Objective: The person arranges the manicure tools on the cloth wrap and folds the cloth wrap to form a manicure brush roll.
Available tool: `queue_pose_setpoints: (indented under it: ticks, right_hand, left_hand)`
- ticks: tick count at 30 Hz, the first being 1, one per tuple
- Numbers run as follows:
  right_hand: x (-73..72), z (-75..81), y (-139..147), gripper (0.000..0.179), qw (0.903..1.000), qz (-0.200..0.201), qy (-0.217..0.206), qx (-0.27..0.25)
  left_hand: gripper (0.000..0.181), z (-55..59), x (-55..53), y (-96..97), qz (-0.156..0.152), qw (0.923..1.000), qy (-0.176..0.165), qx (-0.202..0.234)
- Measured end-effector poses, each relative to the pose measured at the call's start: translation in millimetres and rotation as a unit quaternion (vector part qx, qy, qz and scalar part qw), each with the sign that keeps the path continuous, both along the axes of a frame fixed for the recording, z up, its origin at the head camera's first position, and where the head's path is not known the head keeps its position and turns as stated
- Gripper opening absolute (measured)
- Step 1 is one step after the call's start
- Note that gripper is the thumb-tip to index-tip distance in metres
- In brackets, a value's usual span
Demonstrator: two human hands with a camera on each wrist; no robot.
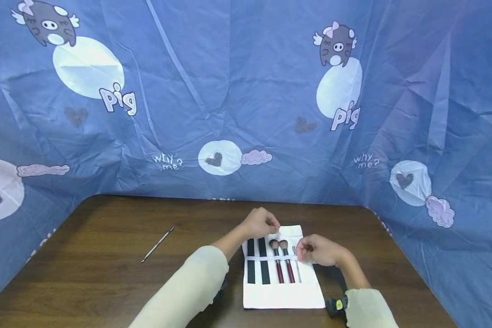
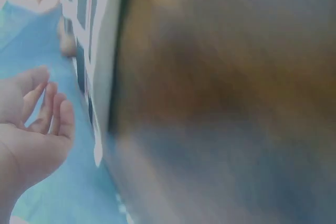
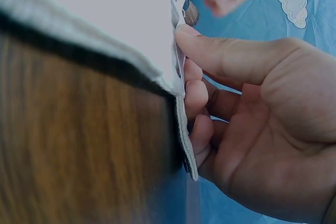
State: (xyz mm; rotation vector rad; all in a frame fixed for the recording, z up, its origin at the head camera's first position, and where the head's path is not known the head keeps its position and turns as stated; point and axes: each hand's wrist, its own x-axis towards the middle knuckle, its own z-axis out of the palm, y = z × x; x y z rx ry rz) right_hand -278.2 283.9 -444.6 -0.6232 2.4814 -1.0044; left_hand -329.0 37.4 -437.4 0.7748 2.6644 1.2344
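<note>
While left fingers [image 2: 66, 119] curl loosely, right fingers [image 3: 196, 96] touch one white case [image 1: 283, 297], grip unclear, two brushes [image 1: 279, 269], two metal tools [image 1: 157, 244]

The curled right grip [image 3: 257, 114] touches the white cloth [image 3: 110, 11] on the brown table [image 3: 79, 145].

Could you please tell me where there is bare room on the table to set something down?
The table is bare left of the metal tool, between it and the left sleeve, and right of the right forearm. Crowding is at the white roll, with brushes, black strips, the left hand and right hand.
</note>
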Motion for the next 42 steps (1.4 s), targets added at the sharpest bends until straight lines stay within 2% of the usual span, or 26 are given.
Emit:
queue_pose_setpoints:
  ticks: [5, 10, 14, 18, 24, 28, 31, 35, 42]
  right_hand:
    - [0.7, 0.1, 1.4, 0.009, 0.9998, -0.007, 0.019, 0.002]
    - [0.3, 1.1, 3.9, 0.008, 0.9995, -0.010, 0.031, 0.006]
    - [0.1, 2.8, 7.4, 0.009, 0.9994, -0.016, 0.031, 0.009]
    - [0.5, 5.1, 13.0, 0.011, 0.9991, -0.014, 0.037, 0.017]
    - [0.7, 5.7, 22.2, 0.013, 0.9986, -0.004, 0.048, 0.023]
    - [0.2, 5.4, 25.6, 0.014, 0.9987, 0.007, 0.047, 0.017]
    - [0.5, 4.9, 25.9, 0.016, 0.9991, 0.019, 0.037, 0.000]
    - [1.9, 4.9, 25.3, 0.015, 0.9996, 0.013, 0.023, -0.011]
    - [2.9, 6.0, 22.6, 0.013, 0.9995, 0.005, 0.030, -0.004]
  left_hand:
    - [0.006, 6.2, -9.7, -47.1, 0.036, 0.9987, 0.034, -0.011]
    - [0.006, 4.1, -19.6, -99.8, 0.073, 0.9955, 0.058, -0.020]
    - [0.006, 3.4, -22.9, -141.9, 0.100, 0.9920, 0.074, -0.022]
    - [0.005, 2.2, -21.2, -182.4, 0.133, 0.9888, 0.064, -0.020]
    - [0.008, -5.1, -13.4, -233.0, 0.155, 0.9872, 0.028, -0.021]
    - [0.017, -11.4, -5.3, -255.1, 0.160, 0.9868, 0.004, -0.024]
    - [0.025, -14.0, 0.8, -264.6, 0.162, 0.9864, -0.011, -0.029]
    - [0.030, -14.8, 7.3, -269.0, 0.155, 0.9871, -0.023, -0.033]
    - [0.028, -13.7, 16.3, -270.9, 0.134, 0.9895, -0.015, -0.053]
